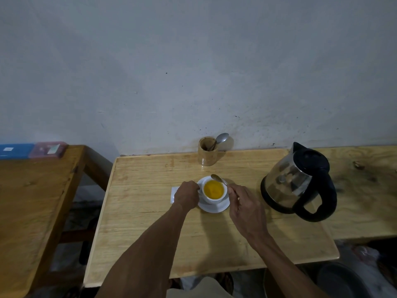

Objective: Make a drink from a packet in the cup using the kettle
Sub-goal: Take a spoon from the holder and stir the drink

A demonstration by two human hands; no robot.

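Note:
A white cup [214, 200] full of orange-yellow liquid stands on a white saucer [214, 208] in the middle of the wooden table [150, 222]. My left hand [187, 195] is closed against the cup's left side. My right hand [245, 206] pinches a metal spoon [217, 178], whose bowl is lifted above the cup's far rim. A white packet [174, 193] lies flat just left of my left hand, partly hidden by it. The steel kettle [298, 182] with a black handle and lid stands to the right of the cup.
A wooden holder [207, 151] with another spoon [221, 139] stands at the table's back edge by the wall. A second wooden table [32, 201] lies to the left with blue and pink boxes [32, 149]. More wooden surface extends right of the kettle.

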